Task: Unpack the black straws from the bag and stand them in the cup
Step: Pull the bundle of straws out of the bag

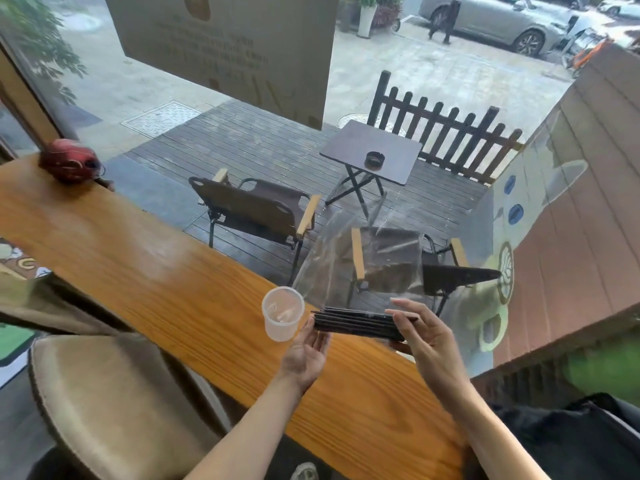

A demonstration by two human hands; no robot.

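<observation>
A bundle of black straws (356, 323) lies level in the air above the wooden counter (145, 271). My right hand (424, 332) grips its right end. My left hand (306, 348) is spread open under its left end, fingertips touching the straws. A clear plastic bag (360, 258) stands behind the bundle against the window, loose and crumpled. A clear plastic cup (282, 313) stands upright on the counter just left of the straws, with nothing in it.
The counter runs along a window. A red round object (69, 161) sits at its far left end. A padded beige stool (110, 403) is below left and a black bag (581, 438) lies at lower right.
</observation>
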